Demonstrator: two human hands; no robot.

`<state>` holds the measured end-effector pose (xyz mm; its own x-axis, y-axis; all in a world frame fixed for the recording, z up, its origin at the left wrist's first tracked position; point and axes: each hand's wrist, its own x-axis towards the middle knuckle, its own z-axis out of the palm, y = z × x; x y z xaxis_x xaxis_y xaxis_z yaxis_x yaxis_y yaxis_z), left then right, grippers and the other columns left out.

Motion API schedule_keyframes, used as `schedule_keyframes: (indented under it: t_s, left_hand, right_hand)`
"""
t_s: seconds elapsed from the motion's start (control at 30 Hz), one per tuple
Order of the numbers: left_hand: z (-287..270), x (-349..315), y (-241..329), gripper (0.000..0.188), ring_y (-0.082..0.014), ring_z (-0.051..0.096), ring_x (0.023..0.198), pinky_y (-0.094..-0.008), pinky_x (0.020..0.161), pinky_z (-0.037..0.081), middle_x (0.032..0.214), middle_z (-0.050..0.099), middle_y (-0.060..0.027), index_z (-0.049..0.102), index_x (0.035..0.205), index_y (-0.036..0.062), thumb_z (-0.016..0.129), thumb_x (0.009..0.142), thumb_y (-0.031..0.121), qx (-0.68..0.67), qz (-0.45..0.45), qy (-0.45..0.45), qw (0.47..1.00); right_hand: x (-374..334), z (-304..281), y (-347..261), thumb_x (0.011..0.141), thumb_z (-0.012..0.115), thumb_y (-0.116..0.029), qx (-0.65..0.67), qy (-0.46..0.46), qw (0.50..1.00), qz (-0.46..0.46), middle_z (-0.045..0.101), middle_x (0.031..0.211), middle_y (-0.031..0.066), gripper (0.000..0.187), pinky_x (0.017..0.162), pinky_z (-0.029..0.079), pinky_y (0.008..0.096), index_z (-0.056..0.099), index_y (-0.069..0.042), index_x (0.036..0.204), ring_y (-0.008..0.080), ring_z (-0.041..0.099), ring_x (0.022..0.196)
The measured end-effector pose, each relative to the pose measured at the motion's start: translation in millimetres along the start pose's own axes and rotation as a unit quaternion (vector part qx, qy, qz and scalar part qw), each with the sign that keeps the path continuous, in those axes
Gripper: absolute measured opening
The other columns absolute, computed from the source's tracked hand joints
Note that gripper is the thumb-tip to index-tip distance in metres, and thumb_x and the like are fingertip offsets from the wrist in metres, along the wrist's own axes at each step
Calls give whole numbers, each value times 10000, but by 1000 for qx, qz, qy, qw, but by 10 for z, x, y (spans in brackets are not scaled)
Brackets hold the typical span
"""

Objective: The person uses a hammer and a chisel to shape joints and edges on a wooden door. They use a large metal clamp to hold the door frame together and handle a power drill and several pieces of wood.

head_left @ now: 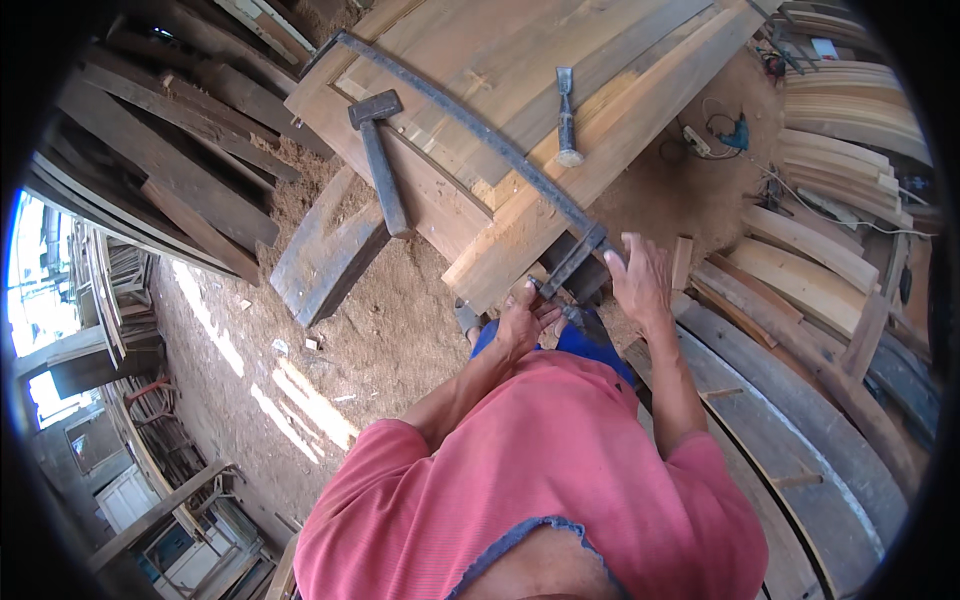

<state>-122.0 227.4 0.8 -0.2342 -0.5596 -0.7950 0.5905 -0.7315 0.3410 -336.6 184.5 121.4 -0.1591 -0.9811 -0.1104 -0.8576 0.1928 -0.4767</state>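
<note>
A long dark metal bar clamp (470, 122) spans a wooden panel door (600, 120), its jaw and screw end at the door's near edge. My left hand (520, 318) is at that end, fingers closed around the clamp's screw handle. Just right of the clamp's end, my right hand (643, 280) is raised with fingers apart and nothing in it. On the door lie a hammer (380, 165), its handle reaching past the near edge, and a chisel (567, 118) to the right of the bar.
Below the hammer stands a thick wooden block (330, 250). Dark planks (170, 150) are piled at the left. Curved boards (820, 270) are stacked at the right, near a teal power tool (738, 133) and a power strip (694, 140). Sawdust covers the floor (400, 310).
</note>
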Motion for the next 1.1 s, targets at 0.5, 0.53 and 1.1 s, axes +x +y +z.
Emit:
schedule_keyframes:
  t_s: [0.5,0.53,1.1]
  left_hand:
    - [-185,-613,337,352,-238,691,896,-392,791,578,1021,696,-114,594,1137,85,456,1052,398,30,43,-87,995]
    - [-126,-643,400,338,-223,688,836,-365,734,577,968,695,-112,590,1093,78,455,1055,385,26,60,-74,995]
    - [-549,-832,1784,425,-194,619,1053,-375,926,522,1189,631,-91,551,1251,40,474,1048,405,69,253,-131,956]
  right_hand:
    - [1065,417,-372,917,670,-325,396,-407,820,72,626,718,52,323,552,503,296,625,-6,904,151,620,609]
    - [1125,492,-518,923,667,-318,475,-394,781,95,620,703,50,314,542,494,304,621,-8,894,145,610,601]
    - [636,627,-1744,905,613,-178,475,-357,791,145,448,549,-58,159,354,361,253,547,-90,791,49,450,422]
